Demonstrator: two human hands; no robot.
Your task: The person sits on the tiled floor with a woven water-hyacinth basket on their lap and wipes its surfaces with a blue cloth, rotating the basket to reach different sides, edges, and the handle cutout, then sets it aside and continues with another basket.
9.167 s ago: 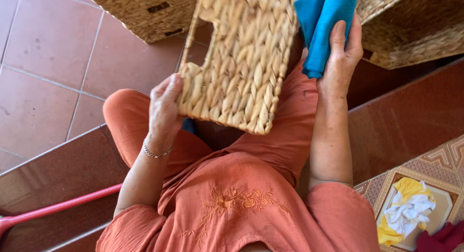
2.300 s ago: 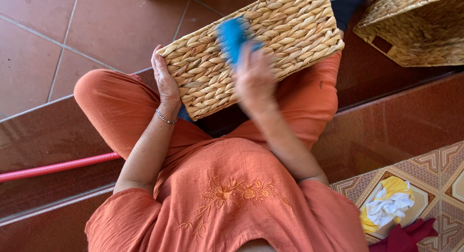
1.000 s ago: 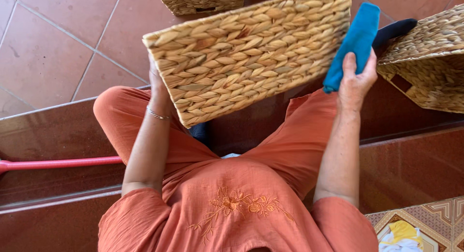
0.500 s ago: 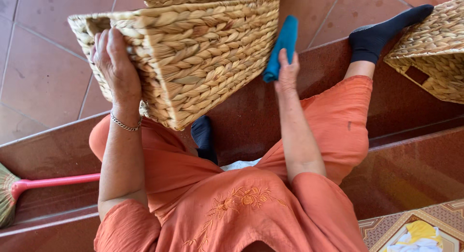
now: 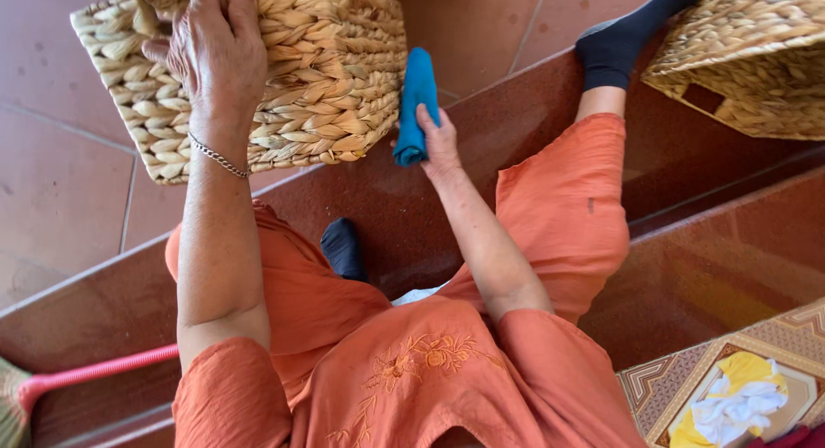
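My left hand (image 5: 216, 57) grips the top edge of a woven straw basket (image 5: 318, 79) and holds it up in front of me, tilted on its side. My right hand (image 5: 440, 140) holds a folded blue cloth (image 5: 417, 100) pressed against the basket's right side wall. I sit on dark red steps in orange clothes, with my right leg in a black sock (image 5: 632, 31) stretched out ahead.
A second woven basket (image 5: 748, 57) stands at the upper right on the step. A broom with a pink handle (image 5: 94, 372) lies at the lower left. A yellow and white cloth (image 5: 730, 405) lies on a patterned tile at the lower right.
The basket has swung left and turned, so my left hand now grips its top edge. My right hand with the blue cloth has come down against its right side.
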